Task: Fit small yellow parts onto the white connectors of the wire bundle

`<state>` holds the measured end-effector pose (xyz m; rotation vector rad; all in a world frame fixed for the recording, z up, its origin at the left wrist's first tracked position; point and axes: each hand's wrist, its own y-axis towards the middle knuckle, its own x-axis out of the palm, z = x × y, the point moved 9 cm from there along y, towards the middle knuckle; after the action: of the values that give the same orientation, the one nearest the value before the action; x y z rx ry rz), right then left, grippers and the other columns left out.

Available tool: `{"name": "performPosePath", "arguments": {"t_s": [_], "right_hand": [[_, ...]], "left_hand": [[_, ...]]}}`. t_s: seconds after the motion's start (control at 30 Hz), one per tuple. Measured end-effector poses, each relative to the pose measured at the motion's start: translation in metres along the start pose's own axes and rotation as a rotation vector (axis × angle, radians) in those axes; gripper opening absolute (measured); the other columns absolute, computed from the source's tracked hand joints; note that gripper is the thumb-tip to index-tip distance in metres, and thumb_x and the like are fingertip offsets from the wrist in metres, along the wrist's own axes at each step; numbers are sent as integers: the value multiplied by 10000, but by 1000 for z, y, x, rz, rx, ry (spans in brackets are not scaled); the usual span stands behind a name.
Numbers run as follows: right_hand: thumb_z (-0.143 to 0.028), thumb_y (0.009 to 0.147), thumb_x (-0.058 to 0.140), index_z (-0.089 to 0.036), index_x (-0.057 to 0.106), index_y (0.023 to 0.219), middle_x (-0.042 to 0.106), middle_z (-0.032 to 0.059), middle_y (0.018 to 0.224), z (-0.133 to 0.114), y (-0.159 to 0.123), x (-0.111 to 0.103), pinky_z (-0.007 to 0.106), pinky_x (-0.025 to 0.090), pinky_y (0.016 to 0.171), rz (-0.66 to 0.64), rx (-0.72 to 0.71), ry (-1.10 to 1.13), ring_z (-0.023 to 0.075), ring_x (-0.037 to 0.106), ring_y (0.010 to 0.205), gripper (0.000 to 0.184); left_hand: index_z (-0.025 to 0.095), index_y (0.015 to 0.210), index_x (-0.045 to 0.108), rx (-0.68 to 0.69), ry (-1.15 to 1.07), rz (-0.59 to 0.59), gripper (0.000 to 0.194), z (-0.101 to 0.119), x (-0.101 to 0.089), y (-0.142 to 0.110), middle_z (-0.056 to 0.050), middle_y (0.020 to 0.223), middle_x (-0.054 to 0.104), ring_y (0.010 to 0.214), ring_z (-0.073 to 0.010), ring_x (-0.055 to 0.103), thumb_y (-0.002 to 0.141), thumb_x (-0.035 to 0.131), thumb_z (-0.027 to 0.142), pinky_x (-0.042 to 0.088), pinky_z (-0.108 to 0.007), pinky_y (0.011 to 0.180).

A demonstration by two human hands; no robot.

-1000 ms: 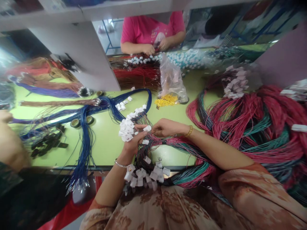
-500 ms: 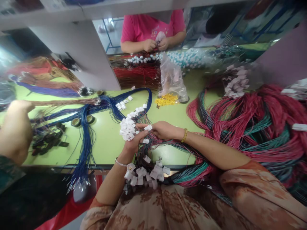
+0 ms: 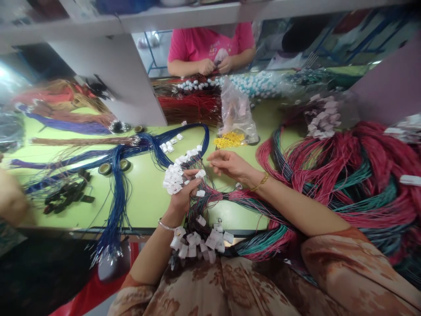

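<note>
My left hand (image 3: 183,197) is closed around a bunch of thin wires tipped with white connectors (image 3: 173,178). One white connector (image 3: 200,174) sticks up by its thumb. To the right, my right hand (image 3: 232,166) is held just above the wires, fingers loosely bent and apart, with nothing visible in them. Pink and black wires (image 3: 237,197) run from the bunch toward the right. Below my left hand, another cluster of white connectors (image 3: 194,246) hangs at the table's front edge. Small yellow pieces (image 3: 229,140) lie beyond my right hand, by a clear plastic bag (image 3: 234,107).
Blue wires (image 3: 117,193), tape rolls (image 3: 105,168) and black connectors (image 3: 66,193) lie on the green table (image 3: 148,193) at left. Pink and green wire bundles (image 3: 329,175) pile up at right. A co-worker in pink (image 3: 210,46) sits opposite; another person's arm (image 3: 13,197) is at far left.
My right hand has moved up and right, off the wires at my left hand, and its fingers have loosened. The arm at far left has drawn back toward the edge.
</note>
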<state>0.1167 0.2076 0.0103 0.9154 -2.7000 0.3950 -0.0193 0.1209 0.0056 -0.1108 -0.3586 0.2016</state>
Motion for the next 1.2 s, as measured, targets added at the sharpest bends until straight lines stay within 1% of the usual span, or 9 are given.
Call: {"name": "performPosePath", "arguments": {"t_s": [0.17,0.3,0.43,0.53,0.67,0.73,0.87,0.97,1.2], "right_hand": [[-294,721,876,-145,712,930,753,36,806,8,-5,16,203,604,665,-86,63,94,109,717,701,305],[-340,719,882,-156,682,911,757,40,810,3,-8,21,218,617,659,-78,9,68,134,741,734,332],[-357,813,790,-165,652,948,737,30,813,-15,-15,28,243,597,651,-37,-155,-116,127,712,711,272],[-296,886,672,-178,675,978,718,13,792,-34,-26,34,269,572,677,28,-308,-376,120,674,683,149],[-209,915,553,-184,696,977,724,14,765,-49,-39,42,272,527,661,98,-453,-680,125,645,637,158],[-195,926,524,-187,687,983,729,19,765,-51,-42,45,276,522,670,116,-488,-758,132,647,644,173],[-195,941,511,-198,676,931,722,66,916,-61,-51,55,308,524,754,132,-702,-881,169,659,832,165],[-177,956,490,-194,663,928,683,75,919,-63,-55,63,318,518,772,116,-817,-918,171,635,853,176],[-220,956,503,-202,578,926,656,34,841,-60,-53,62,282,466,690,144,-712,-945,146,576,732,82]], "left_hand": [[157,881,709,-15,-36,6,292,-1,0,-1,105,478,418,393,-28,282,647,823,289,187,-197,417],[154,880,713,-7,-31,20,298,-2,-2,1,106,459,419,393,-33,292,648,825,304,210,-198,414],[152,872,720,5,-22,20,305,-1,-3,1,96,466,452,397,-36,319,644,831,322,231,-195,413],[162,876,725,15,-43,22,301,0,-3,0,64,534,559,443,-55,434,641,844,308,343,-197,457],[164,920,739,18,-86,9,328,-2,-1,-1,-32,821,747,711,-142,669,644,866,287,539,-282,702],[167,937,744,17,-91,1,327,-4,-1,-1,-48,893,764,785,-165,694,657,866,283,554,-311,772],[182,899,755,53,-59,6,281,-2,-3,0,-20,833,745,758,-157,680,659,865,278,547,-295,750],[184,884,762,90,-13,21,265,1,-5,0,-20,831,740,781,-160,677,657,866,273,540,-284,749],[174,925,754,80,31,30,285,-5,-11,1,-31,860,741,774,-153,673,677,855,273,539,-282,742]]}}
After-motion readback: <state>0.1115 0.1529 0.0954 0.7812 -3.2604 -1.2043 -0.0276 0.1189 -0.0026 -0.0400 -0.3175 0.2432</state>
